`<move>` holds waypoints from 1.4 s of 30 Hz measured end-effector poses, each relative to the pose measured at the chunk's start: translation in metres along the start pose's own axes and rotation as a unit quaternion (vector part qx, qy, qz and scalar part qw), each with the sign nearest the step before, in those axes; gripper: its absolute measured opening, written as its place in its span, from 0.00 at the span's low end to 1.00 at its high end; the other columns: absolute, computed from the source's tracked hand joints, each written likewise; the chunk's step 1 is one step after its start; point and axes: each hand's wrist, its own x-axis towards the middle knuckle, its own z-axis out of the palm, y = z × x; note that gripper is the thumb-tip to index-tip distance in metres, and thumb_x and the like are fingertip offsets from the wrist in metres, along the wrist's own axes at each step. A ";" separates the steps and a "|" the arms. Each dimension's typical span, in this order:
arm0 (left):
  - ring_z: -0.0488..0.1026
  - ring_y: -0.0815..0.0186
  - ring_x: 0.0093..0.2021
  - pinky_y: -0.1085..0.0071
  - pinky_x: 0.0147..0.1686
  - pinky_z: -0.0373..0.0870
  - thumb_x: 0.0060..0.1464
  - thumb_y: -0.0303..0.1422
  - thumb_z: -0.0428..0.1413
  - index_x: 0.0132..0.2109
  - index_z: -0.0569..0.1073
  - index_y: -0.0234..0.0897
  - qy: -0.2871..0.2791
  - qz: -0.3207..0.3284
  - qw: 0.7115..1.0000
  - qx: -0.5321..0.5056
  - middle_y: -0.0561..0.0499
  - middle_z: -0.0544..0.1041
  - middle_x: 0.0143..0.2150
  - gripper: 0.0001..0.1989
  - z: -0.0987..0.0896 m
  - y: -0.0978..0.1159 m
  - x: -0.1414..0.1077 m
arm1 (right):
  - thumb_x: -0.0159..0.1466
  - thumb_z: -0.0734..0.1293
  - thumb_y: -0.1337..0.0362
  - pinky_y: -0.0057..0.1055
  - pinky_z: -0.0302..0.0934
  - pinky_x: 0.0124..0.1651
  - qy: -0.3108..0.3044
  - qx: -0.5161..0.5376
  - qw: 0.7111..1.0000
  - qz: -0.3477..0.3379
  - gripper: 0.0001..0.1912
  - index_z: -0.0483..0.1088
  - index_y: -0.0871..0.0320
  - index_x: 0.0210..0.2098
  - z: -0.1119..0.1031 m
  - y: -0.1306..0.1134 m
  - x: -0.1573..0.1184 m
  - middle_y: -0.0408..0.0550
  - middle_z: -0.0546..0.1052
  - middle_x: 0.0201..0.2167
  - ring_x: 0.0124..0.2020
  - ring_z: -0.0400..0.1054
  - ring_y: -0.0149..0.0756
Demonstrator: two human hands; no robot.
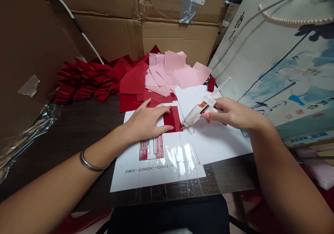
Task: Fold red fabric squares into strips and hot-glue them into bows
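My left hand [145,121] lies flat on a white printed template sheet [156,176], its fingertips resting on the edge of a dark red fabric piece [172,118]. My right hand [229,111] grips a white and orange hot glue gun [199,110], with its nozzle just beside the lower corner of the red piece. A thin glue thread hangs below the nozzle. Clear tape covers the template's lower part, which carries red strips [151,147] and the printed code DRS-206DC-E001. Behind lie a pile of pink paper squares [171,72] and several folded red fabric pieces [80,81].
Large cardboard boxes [177,29] stand behind and left of the dark table [78,136]. A painted paper gift bag [276,60] with a beaded handle leans at the right. Crumpled clear plastic [28,140] lies at the left table edge.
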 end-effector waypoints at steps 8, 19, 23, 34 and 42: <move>0.73 0.55 0.53 0.47 0.67 0.44 0.58 0.50 0.51 0.56 0.67 0.40 0.001 0.001 1.000 0.006 0.48 0.75 0.55 0.25 0.000 -0.001 0.000 | 0.63 0.62 0.45 0.33 0.51 0.28 0.016 -0.039 0.999 0.019 0.21 0.69 0.56 0.28 0.001 -0.001 0.000 0.43 0.67 0.23 0.25 0.58 0.32; 0.73 0.55 0.53 0.47 0.67 0.44 0.59 0.50 0.51 0.56 0.67 0.40 -0.001 -0.001 1.000 0.000 0.48 0.75 0.55 0.25 0.000 0.000 0.000 | 0.62 0.62 0.43 0.33 0.48 0.26 0.026 -0.063 0.997 0.033 0.22 0.66 0.56 0.25 0.002 -0.001 -0.001 0.42 0.62 0.21 0.23 0.55 0.32; 0.73 0.55 0.53 0.47 0.67 0.43 0.59 0.50 0.51 0.56 0.67 0.39 -0.003 0.001 1.000 -0.002 0.47 0.75 0.55 0.25 0.000 0.000 0.000 | 0.63 0.62 0.45 0.34 0.48 0.27 0.033 -0.064 0.997 0.012 0.20 0.67 0.55 0.27 0.002 -0.001 -0.001 0.42 0.64 0.22 0.23 0.56 0.33; 0.74 0.56 0.51 0.47 0.67 0.44 0.58 0.51 0.51 0.54 0.67 0.40 0.001 0.001 1.000 0.000 0.48 0.76 0.54 0.25 0.000 0.000 0.000 | 0.62 0.62 0.43 0.33 0.46 0.26 0.060 -0.083 0.994 0.041 0.22 0.64 0.56 0.27 0.004 0.003 0.000 0.42 0.63 0.22 0.22 0.54 0.31; 0.73 0.55 0.52 0.46 0.67 0.44 0.58 0.51 0.52 0.55 0.67 0.40 0.000 -0.002 1.000 0.005 0.49 0.76 0.54 0.25 0.000 0.000 0.000 | 0.63 0.62 0.43 0.34 0.48 0.26 0.070 -0.074 0.994 0.038 0.22 0.65 0.55 0.27 0.004 0.001 0.000 0.42 0.63 0.22 0.23 0.55 0.31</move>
